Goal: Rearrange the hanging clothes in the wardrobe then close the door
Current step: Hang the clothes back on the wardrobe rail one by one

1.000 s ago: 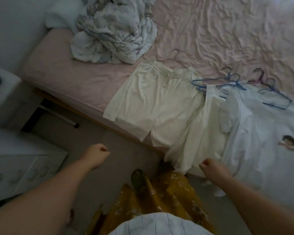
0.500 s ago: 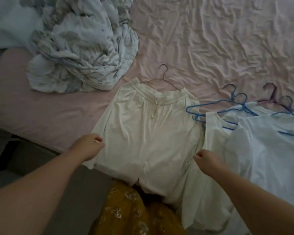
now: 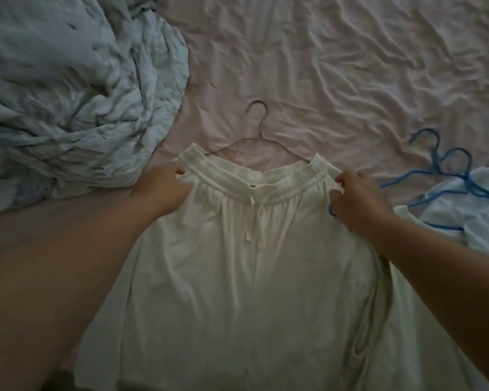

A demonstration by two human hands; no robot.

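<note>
Between the two hands, white shorts [image 3: 246, 249] lie flat on the pink sheet [image 3: 350, 66]. Left hand [image 3: 164, 190] and right hand [image 3: 356, 198] each pinch a waistband corner; a wire hanger [image 3: 259, 131] sits just beyond the waistband.

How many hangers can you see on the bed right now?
3: a grey wire hanger under the cream shorts' waistband; two blue hangers at right. More may be hidden.

A home bedroom: rumpled pink bedsheet [image 3: 350, 66], crumpled duvet [image 3: 68, 80], hangered clothes.
</note>
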